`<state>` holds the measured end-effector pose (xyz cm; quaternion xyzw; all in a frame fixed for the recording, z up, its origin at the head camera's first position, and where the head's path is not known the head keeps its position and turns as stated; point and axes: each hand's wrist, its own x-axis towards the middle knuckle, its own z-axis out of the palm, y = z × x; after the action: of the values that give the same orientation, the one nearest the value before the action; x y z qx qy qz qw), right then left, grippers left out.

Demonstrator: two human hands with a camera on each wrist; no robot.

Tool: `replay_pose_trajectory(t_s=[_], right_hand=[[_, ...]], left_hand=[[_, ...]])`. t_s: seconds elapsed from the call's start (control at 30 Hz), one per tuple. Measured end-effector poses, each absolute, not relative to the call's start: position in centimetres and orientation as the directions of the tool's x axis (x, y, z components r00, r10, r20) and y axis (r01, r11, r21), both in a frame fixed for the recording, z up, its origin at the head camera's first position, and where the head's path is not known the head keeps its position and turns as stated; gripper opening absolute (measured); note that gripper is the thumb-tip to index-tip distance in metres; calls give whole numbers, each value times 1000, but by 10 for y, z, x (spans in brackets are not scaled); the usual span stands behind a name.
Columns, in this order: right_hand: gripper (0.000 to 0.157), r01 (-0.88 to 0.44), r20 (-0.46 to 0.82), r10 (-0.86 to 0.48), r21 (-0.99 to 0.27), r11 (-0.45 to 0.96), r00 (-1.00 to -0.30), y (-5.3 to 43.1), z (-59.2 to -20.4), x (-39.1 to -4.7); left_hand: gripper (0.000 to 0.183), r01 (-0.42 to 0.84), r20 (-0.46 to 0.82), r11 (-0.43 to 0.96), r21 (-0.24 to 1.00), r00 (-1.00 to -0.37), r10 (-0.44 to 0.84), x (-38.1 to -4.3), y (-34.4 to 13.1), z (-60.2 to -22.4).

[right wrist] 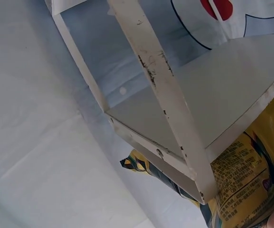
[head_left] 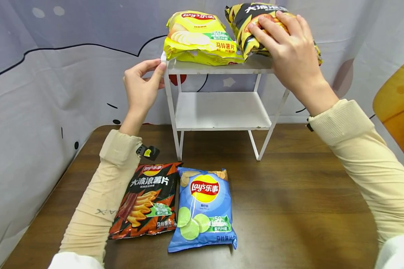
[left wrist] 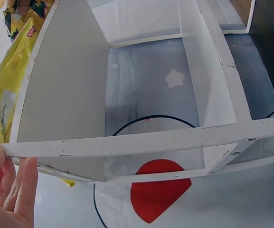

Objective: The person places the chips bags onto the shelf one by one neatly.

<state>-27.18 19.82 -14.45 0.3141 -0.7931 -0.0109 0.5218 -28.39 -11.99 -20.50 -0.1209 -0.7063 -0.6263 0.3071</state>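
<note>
With thumb and index finger, my left hand (head_left: 142, 87) pinches the upper left front corner of a white two-tier shelf rack (head_left: 222, 112). On the rack's top tier, a yellow Lay's chip bag (head_left: 202, 37) lies label up beside that hand. My right hand (head_left: 291, 48) rests fairly straight, spread fingers on a black-and-yellow chip bag (head_left: 250, 22), its thumb hidden. That bag lies tilted at the top tier's right end; in the right wrist view the yellow printed bag (right wrist: 241, 175) extends past the rack's edge.
On the brown table (head_left: 289, 186), a black-and-red chip bag (head_left: 148, 201) lies below my left forearm, which overlaps its edge. Next to it lies a blue lime chip bag (head_left: 203, 209). The lower tier (head_left: 222, 108) is a white panel. Patterned grey cloth (head_left: 70, 82) hangs behind the table.
</note>
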Motion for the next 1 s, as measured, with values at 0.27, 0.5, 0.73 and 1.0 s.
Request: replay_pose_trajectory(t_s=[0.27,0.5,0.73,1.0], right_hand=[[43,-503,814,-518,343,793,-262,196,-145,-272],[50,-512,771,-567,376,772,-288,197,-144,-271],[51,-549,750,-583,358,755,-313,196,-144,-268],[43,-571,731,-593,342,747,-337,194,-147,-270]], left_hand=[[30,554,580,172,815,-784,-222,-284,-120,-204],[30,554,581,174,814,-784,-218,-283,-120,-205],[31,561,596,205,802,-776,-209,-281,-120,-205],[31,554,587,197,809,-781,-215,-281,-121,-205]])
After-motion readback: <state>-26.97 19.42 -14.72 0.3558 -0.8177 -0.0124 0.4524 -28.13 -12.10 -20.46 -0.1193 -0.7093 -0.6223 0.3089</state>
